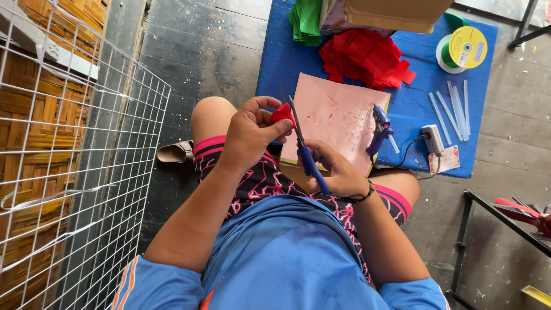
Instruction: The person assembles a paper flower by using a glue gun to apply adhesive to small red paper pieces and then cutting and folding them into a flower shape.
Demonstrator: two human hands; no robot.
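The left hand (249, 135) pinches a small red piece (282, 113) in its fingers (274, 127), near the middle of the frame. The right hand (337, 172) grips blue scissors (303, 150), just below and right of the piece. The blades point up and left, right beside it.
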